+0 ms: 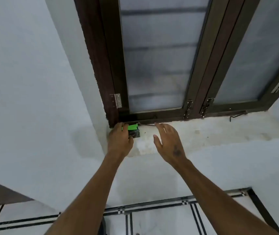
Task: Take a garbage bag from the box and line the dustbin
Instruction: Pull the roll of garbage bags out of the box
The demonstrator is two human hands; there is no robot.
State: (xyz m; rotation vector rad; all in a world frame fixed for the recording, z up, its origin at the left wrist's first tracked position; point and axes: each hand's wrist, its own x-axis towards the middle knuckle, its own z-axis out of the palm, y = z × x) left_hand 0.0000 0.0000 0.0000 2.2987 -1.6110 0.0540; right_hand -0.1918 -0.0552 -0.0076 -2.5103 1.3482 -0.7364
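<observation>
Left hand (119, 141) wrapped round the small green and black box (133, 131), fingers curled over its left end; right hand (167, 141) spread wide and holding nothing, just beside the box; box sitting on the white window sill (211, 131), tucked in the corner by the dark window frame (111, 65), frosted glass above; striped floor tiles (152, 217) far below; no dustbin to see anywhere here. Looks like the very first step: getting hold of the box. Next, probably: lift the box, open it with the free hand, pull one bag out.
</observation>
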